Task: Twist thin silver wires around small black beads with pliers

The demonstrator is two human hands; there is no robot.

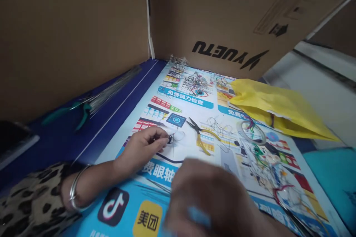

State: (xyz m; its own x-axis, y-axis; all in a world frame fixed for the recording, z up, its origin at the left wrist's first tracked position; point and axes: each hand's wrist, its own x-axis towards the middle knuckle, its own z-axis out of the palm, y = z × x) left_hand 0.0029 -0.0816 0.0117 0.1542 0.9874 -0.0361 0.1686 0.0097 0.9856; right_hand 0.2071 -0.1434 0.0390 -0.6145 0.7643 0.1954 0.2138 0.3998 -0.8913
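Note:
My left hand [147,141] is closed in a pinch above the printed sheet. Between its thumb and forefinger is a small dark piece [170,139] with thin wire curving out of it; its kind is too small to make out. My right hand [208,196] is raised close to the camera, blurred by motion. Its fingers look bent, but whether they hold anything is unclear. Pliers with yellow handles [202,135] lie beyond both hands, jaws pointing up and left. Several thin dark strands [155,189] lie between my hands.
Cardboard walls [172,14] stand at the back and left. Teal-handled pliers [83,113] lie beside a bundle of thin wires [114,87]. At right are a yellow pouch [278,103], a tape roll [253,133], tangled coloured wires [267,170] and a teal cloth-like item [333,177].

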